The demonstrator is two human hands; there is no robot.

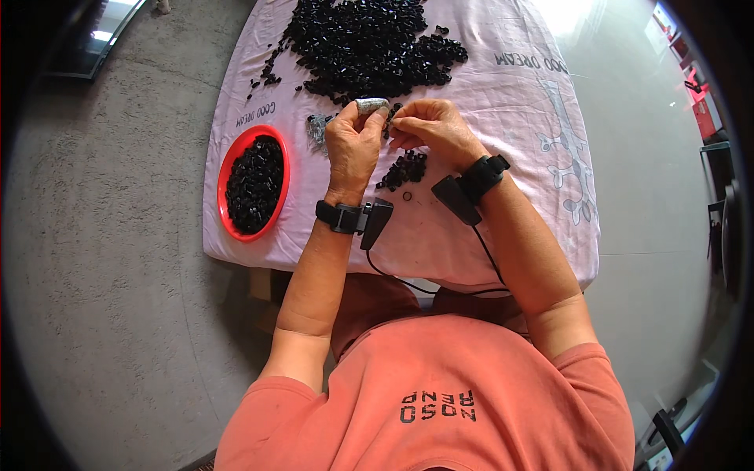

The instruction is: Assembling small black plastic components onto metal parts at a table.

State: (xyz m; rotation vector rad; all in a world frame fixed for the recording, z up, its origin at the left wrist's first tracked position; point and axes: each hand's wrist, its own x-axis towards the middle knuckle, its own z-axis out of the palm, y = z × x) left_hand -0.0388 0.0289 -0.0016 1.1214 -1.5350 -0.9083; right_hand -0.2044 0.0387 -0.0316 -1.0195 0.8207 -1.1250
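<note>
My left hand (352,149) is raised over the cloth, thumb and forefinger pressed together. A silver-grey wrap (371,104) covers the end of one of its fingers. Close beside it, my right hand (440,132) is closed in a pinch, its fingertips almost meeting the left ones. Whatever sits between the fingers of either hand is too small or hidden to name. Thin silvery pins (317,132) lie loose just left of my left hand. Below the hands is a small heap of black pieces (403,169), with a single dark ring (407,196) apart from it.
A large pile of shiny black pieces (369,47) covers the table's far part. At the left edge stands a red oval basin (223,206) filled with black pieces. A pale pink printed cloth (503,212) covers the table. Black cables (393,276) run from my wrist-worn devices.
</note>
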